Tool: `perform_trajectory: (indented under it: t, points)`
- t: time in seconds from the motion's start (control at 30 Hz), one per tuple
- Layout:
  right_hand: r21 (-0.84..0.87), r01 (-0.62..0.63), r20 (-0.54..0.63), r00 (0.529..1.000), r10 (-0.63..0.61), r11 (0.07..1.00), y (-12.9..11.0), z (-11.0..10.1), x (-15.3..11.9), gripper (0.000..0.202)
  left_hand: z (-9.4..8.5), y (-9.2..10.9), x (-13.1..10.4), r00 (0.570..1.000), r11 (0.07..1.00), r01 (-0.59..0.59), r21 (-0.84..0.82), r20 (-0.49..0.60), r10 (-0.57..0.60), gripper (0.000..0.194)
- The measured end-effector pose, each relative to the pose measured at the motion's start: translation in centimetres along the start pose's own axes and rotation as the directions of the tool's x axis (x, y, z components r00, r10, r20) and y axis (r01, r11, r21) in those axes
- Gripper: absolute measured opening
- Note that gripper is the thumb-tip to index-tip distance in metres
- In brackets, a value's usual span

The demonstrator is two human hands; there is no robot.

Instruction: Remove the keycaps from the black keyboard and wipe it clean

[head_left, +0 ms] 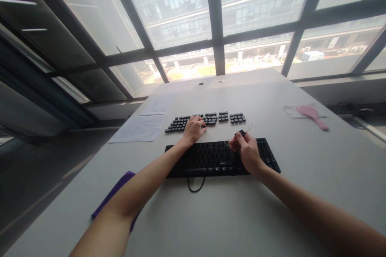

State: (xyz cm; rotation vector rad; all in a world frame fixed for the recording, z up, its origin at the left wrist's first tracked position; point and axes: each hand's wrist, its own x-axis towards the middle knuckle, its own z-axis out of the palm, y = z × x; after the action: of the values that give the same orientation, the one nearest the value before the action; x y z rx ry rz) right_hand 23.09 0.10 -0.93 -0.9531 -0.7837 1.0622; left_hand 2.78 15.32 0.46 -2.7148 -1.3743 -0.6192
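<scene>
Above the rows of loose black keycaps (238, 118), my left hand (194, 129) is closed in a pinch, with a small dark keycap partly visible at the fingertips. My right hand (247, 150) is wrapped round a wire keycap puller with a black grip (240, 133); its thin wires stick out on both sides of the fingers. Under that hand lies a black keyboard (199, 160). Most of its upper rows look bare of caps, while several keys stay along its near edge. My right forearm and hand cover part of its right side.
The white table (193, 221) reaches to the windows. Printed sheets (138, 128) lie at the left, and a purple cloth (113, 192) is partly under my left arm. A pink hairbrush-like object (312, 115) rests at the right. A cable loop (196, 190) sticks out near the keyboard.
</scene>
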Motion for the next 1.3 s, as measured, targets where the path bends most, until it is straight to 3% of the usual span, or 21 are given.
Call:
perform_trajectory:
  t: [0.4, 0.57, 0.7, 0.83, 0.97, 1.07, 1.3]
  points:
    - [-0.014, -0.005, 0.054, 0.999, 0.006, 1.000, 0.6, -0.4, 0.1, 0.032, -0.1, -0.4, 0.0, 0.999, 0.999, 0.034, 0.020, -0.028, -0.034, 0.010]
    - [-0.015, 0.003, 0.078, 0.997, -0.002, 1.000, 0.4, -0.4, 0.0, 0.032, -2.0, 0.4, -0.7, 0.994, 0.999, 0.022, -0.035, -0.104, -0.026, 0.014]
    - [-0.016, 0.008, 0.102, 0.995, -0.006, 1.000, 0.3, -0.3, -0.1, 0.033, -4.2, 2.7, -3.5, 0.982, 0.994, 0.008, -0.111, -0.187, -0.029, 0.010]
    - [0.039, 0.010, 0.068, 0.998, -0.013, 0.999, 0.4, -0.2, 0.0, 0.029, -5.4, 7.2, -7.9, 0.996, 0.963, -0.059, -0.265, -0.075, 0.041, 0.010]
    - [0.129, -0.032, 0.011, 0.999, 0.031, 0.991, 0.1, 0.0, 0.1, 0.030, -4.6, 11.0, -10.2, 0.985, 0.921, -0.134, -0.366, 0.052, 0.164, 0.018]
    - [0.141, -0.039, 0.003, 0.999, 0.039, 0.989, -0.3, 0.1, 0.1, 0.031, -3.6, 11.7, -10.0, 0.977, 0.914, -0.145, -0.378, 0.091, 0.193, 0.019]
    - [0.122, -0.030, 0.007, 1.000, 0.029, 0.992, -0.2, 0.1, 0.1, 0.032, -2.6, 10.8, -8.8, 0.971, 0.864, -0.052, -0.500, 0.177, 0.161, 0.021]
